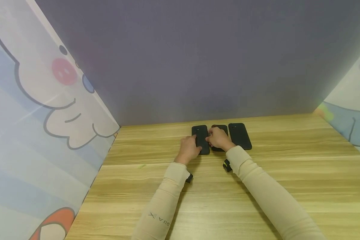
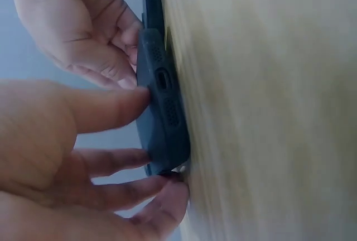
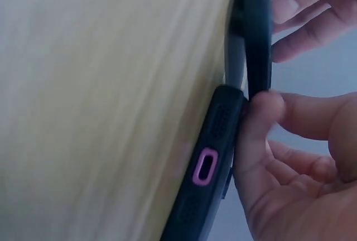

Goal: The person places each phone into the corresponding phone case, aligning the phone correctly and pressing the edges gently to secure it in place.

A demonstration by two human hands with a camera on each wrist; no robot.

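Three black phones in cases lie side by side with their backs up. My left hand (image 1: pixel 188 148) holds the left phone (image 1: pixel 202 136) by its left side, the thumb on its back near the bottom end. At that phone's right edge, the thumb and fingers of my right hand (image 1: pixel 219 138) pinch the rim, in front of the middle phone (image 1: pixel 223 127). The right wrist view shows the left phone's edge (image 3: pixel 258 46) raised a little, with a grey surface under it. Pink rings the middle phone's port (image 3: pixel 205 167). The right phone (image 1: pixel 240 136) lies untouched.
The wooden table (image 1: pixel 303 160) reaches back to a grey panel (image 1: pixel 198 66). Cartoon-printed sheets (image 1: pixel 33 116) stand at the left and right sides. Each wrist carries a small black device (image 1: pixel 227 165) under its beige sleeve.
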